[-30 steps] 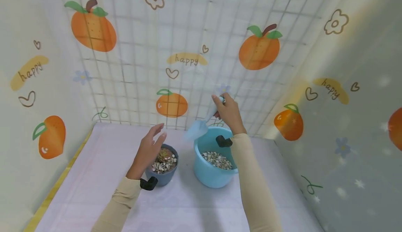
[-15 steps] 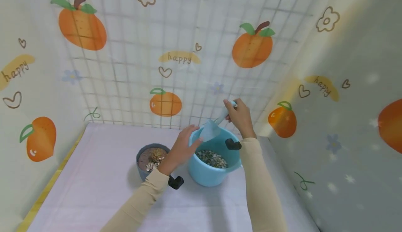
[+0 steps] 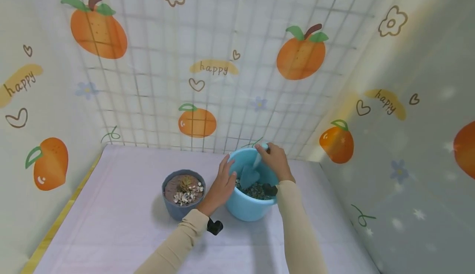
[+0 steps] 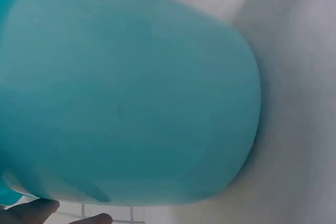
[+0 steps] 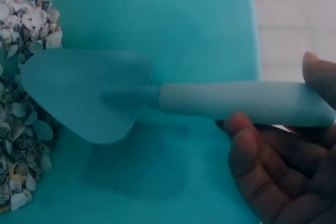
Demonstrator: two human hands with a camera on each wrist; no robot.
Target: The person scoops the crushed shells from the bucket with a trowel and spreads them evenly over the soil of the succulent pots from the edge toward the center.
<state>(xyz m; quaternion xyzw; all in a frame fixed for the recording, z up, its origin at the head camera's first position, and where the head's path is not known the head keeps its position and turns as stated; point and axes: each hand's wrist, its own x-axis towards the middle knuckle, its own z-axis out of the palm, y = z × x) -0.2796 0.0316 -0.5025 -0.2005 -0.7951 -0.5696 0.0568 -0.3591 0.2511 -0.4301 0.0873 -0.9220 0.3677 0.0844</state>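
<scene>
My right hand (image 3: 274, 160) grips the handle of a light blue trowel (image 5: 220, 98) over a light blue bucket (image 3: 246, 213). The trowel's blade (image 3: 249, 176) points down inside, its tip overlapping the small seashells (image 5: 23, 163) in the right wrist view. On the bucket's left side rests my left hand (image 3: 220, 187), fingers straight along the outer wall near the rim. Only its fingertips (image 4: 39, 208) show in the left wrist view, low beside the bucket wall (image 4: 131, 87).
A grey-blue pot (image 3: 177, 211) stands left of the bucket, holding brown soil, a small succulent (image 3: 186, 181) and white shells (image 3: 185, 197). Behind the pale tablecloth (image 3: 126, 208) rises a fruit-print curtain (image 3: 148, 97) over a wire grid. More curtain hangs on both sides.
My left hand has moved right from over the pot to the bucket's side. The trowel, in my right hand, has swung right and gone down into the bucket.
</scene>
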